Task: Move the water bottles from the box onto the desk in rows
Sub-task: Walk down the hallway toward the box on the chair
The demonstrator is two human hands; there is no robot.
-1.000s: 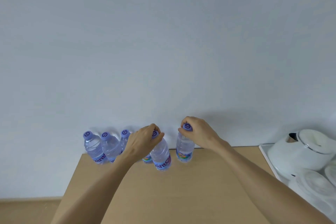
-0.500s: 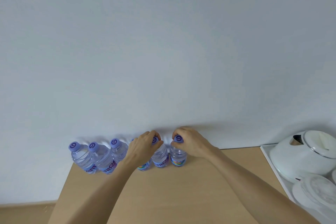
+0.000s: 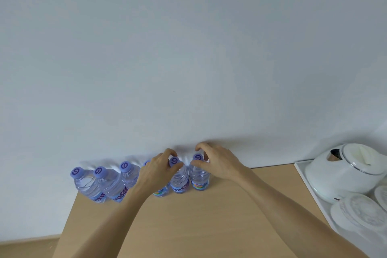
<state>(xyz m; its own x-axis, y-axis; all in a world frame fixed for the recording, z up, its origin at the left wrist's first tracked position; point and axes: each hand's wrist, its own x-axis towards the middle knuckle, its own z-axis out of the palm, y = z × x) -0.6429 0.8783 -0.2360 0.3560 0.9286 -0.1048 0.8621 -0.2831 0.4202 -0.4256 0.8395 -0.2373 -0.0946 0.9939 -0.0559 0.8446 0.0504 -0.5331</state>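
Standing in one row along the desk (image 3: 188, 226) back edge — six water bottles (image 3: 100, 186). Left hand (image 3: 156, 170) pinches the fifth bottle (image 3: 179, 178) cap; right hand (image 3: 217, 163) — fingers curled round the sixth bottle (image 3: 199, 176) cap, grip looks loose.

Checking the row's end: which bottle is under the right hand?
The rightmost bottle, last in the row; the right hand curls over its cap.

Single head-worn wide-angle view, looking forward and down from the person's own position. The wall (image 3: 188, 48) fills the upper frame; the tabletop (image 3: 188, 226) lies near along the bottom, its far edge meeting the wall, and both forearms enter from below.
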